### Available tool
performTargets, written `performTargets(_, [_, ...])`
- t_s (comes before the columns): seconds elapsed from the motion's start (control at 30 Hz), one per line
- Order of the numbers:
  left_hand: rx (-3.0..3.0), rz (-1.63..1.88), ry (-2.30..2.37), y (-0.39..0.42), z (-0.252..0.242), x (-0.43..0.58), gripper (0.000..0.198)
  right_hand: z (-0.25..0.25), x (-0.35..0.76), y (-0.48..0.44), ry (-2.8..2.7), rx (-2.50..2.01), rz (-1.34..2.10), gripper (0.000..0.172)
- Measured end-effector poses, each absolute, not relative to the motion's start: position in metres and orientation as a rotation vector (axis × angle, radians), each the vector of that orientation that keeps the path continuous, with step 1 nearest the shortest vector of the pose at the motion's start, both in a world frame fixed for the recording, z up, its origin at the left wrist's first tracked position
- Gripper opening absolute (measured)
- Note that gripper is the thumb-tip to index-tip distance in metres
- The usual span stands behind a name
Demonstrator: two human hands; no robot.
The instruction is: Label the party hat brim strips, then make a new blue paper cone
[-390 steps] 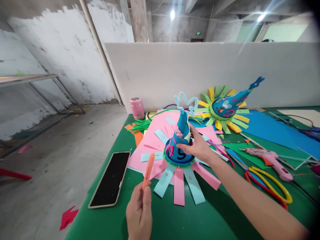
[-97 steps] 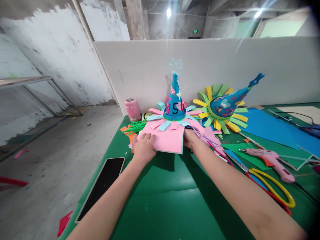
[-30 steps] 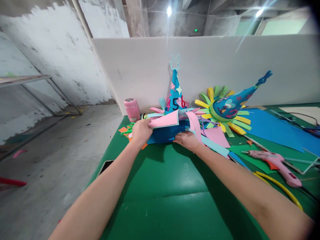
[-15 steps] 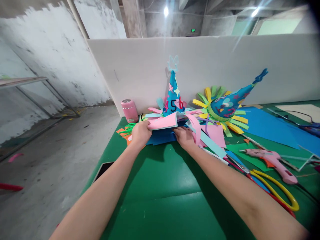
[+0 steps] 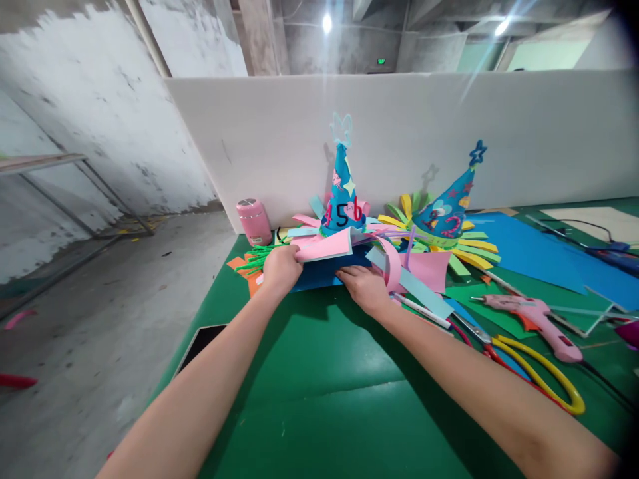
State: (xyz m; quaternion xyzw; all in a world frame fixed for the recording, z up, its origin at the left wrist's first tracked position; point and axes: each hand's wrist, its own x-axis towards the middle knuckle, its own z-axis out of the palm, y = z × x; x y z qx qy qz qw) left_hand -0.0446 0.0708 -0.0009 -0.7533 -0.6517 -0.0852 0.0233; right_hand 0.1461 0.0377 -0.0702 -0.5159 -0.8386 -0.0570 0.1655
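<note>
Left hand (image 5: 281,271) pinches the pink sheet (image 5: 324,246); right hand (image 5: 365,287) touches the blue sheet (image 5: 319,274), grip unclear. Lift gently, sparing the left hat (image 5: 340,193).

Past the right hand (image 5: 363,287), the blue cone hat with yellow and green paper strips (image 5: 446,207) has tipped up straighter.

O/head lamps (image 5: 327,24) w/ glare, top-rt dark

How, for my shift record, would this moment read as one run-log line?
left hand: holds curled pink sheet; right hand: touches blue sheet; numbered hat: upright behind sheets; glue gun: right of both hands
</note>
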Motion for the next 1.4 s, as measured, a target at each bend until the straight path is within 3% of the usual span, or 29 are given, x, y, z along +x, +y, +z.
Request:
performTargets(0.3, [-2.362, -0.238, -2.013, 0.062, -0.008, -0.042, 0.022, -0.068, 0.151, 0.027, -2.297, -1.7, -0.168, 0.031])
performTargets(0.67, [-2.398, -0.257, -2.004, 0.065, -0.012, -0.036, 0.026, -0.057, 0.15, -0.001, -2.431, -1.51, -0.182, 0.036])
performTargets(1.13, [-2.753, -0.022, -1.824, 0.055, -0.033, -0.04, 0.026, -0.073, 0.168, -0.085, -2.611, -1.142, -0.091, 0.039])
performTargets(1.2, [-2.788, -0.023, -1.812, 0.046, -0.035, -0.04, 0.036, -0.077, 0.167, -0.096, -2.622, -1.045, -0.052, 0.039])
performTargets(1.3, [-2.856, -0.044, -1.788, 0.017, -0.027, -0.042, 0.073, -0.08, 0.167, -0.108, -2.629, -0.942, 0.011, 0.039])
performTargets(1.4, [-2.965, -0.057, -1.754, -0.029, -0.018, -0.048, 0.08, -0.081, 0.17, -0.116, -2.605, -0.937, 0.051, 0.04])
